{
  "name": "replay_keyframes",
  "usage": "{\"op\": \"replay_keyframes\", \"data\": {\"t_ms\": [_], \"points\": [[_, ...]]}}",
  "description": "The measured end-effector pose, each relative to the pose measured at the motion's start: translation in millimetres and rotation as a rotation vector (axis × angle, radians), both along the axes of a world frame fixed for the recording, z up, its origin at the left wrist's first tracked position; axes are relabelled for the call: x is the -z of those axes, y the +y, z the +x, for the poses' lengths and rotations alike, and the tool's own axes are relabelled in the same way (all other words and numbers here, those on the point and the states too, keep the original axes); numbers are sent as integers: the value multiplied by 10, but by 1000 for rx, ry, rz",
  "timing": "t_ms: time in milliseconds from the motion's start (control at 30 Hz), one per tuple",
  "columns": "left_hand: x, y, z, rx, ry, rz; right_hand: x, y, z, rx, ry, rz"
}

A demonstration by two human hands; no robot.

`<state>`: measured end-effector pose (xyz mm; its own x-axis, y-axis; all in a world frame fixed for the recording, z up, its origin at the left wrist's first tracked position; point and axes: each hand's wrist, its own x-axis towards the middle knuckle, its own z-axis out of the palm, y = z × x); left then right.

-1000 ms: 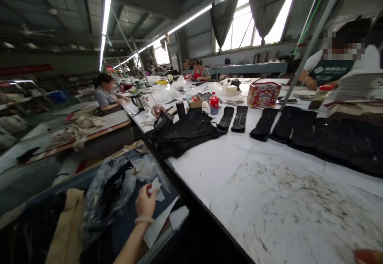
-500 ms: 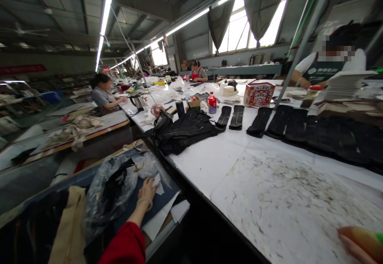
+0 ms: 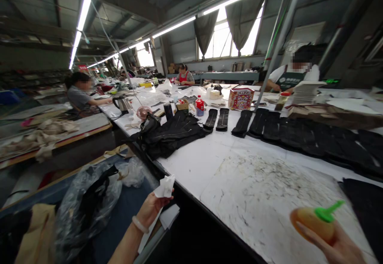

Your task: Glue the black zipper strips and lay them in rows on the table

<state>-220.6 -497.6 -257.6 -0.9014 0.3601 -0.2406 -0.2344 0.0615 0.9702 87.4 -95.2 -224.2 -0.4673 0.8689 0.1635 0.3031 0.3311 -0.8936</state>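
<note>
My left hand (image 3: 152,207) is closed on a crumpled piece of white paper (image 3: 165,186), raised near the table's left edge. A bracelet circles that wrist. At the lower right, my right hand (image 3: 339,242) wraps round a squeeze bottle (image 3: 312,222) holding amber liquid. Its green nozzle points up and to the right. Under the bottle lies a stained pale sheet (image 3: 254,200) with dark smears. Left of my left hand, a clear plastic bag (image 3: 109,200) with black material inside rests on a lower blue surface.
Black zippered pieces (image 3: 299,134) line the white table (image 3: 191,164), with a black fabric heap (image 3: 170,134) farther left. Behind stand a red-capped bottle (image 3: 199,106), a patterned box (image 3: 241,98) and a metal pole (image 3: 275,48). Several co-workers sit or stand around the tables.
My left hand has lifted from the lower blue surface with the white paper. My right hand has brought the bottle farther into view, over the stained sheet. The view has turned right.
</note>
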Motion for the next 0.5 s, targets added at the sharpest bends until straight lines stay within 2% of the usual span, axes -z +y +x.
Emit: {"op": "replay_keyframes", "data": {"t_ms": [67,167,300,400,500], "points": [[-101,324,189,72,-111,176,-89,-284,-103,-145,11,-220],[-246,832,476,159,-225,379,-211,-849,-225,-325,176,-426],[-400,1383,865,253,-198,446,-313,-1378,-311,-595,308,-618],[-481,1622,1108,328,-215,463,-366,-1497,-325,-667,334,-656],[-516,1736,1267,377,-262,467,-412,-1500,-309,-639,292,-584]]}}
